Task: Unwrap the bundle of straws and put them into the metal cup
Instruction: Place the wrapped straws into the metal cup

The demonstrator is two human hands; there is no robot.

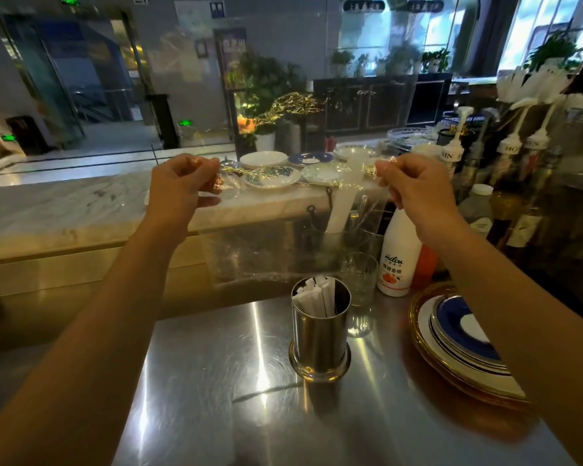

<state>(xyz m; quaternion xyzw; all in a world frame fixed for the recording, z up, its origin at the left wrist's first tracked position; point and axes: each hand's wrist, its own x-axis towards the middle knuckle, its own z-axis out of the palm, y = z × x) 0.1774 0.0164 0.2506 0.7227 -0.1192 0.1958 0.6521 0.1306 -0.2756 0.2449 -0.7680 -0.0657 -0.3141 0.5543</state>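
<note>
A metal cup (319, 334) stands upright on the steel counter, with several white paper-wrapped straws (315, 297) inside it. Above it I hold a sheet of clear plastic wrap (276, 250) stretched between both hands; it hangs down to just above the cup. My left hand (182, 183) pinches the wrap's upper left corner. My right hand (414, 186) pinches its upper right corner. One white straw (345, 196) shows through the wrap near my right hand; whether it is inside the wrap I cannot tell.
A stack of blue, white and gold plates (458, 338) sits right of the cup. A glass tumbler (359, 280) and a white bottle (398, 257) stand behind it. Syrup bottles (519, 156) line the right. More plates (273, 176) lie on the marble ledge (81, 203).
</note>
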